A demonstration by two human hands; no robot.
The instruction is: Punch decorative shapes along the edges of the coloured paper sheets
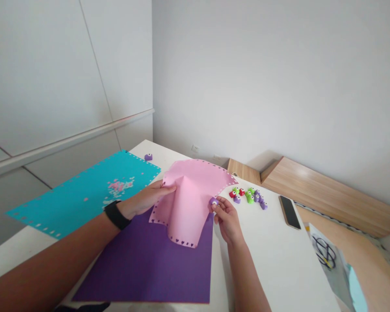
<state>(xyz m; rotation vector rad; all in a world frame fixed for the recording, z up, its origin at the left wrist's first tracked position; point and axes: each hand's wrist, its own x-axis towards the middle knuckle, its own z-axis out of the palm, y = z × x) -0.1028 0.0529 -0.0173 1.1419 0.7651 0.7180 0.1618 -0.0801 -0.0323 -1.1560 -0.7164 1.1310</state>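
The right hand (pixel 226 219) is turned palm inward, wrist low on the white table (pixel 273 247), its thumb and fingertips pinched around a small purple punch (pixel 213 201) set on the right edge of the pink sheet (pixel 190 197). The left hand (pixel 149 197) reaches in from the far side, forearm stretched across the purple sheet (pixel 143 264), a black wristband (pixel 117 214) on the wrist; its fingers grip the pink sheet's left edge, lifting it so the paper humps in the middle. Heart-shaped holes line the pink edges. Left lies a teal sheet (pixel 81 195) strewn with punched scraps, a lone purple punch (pixel 148 157) at its far corner. Right sit a cluster of coloured punches (pixel 248 196) and a phone (pixel 289 211).
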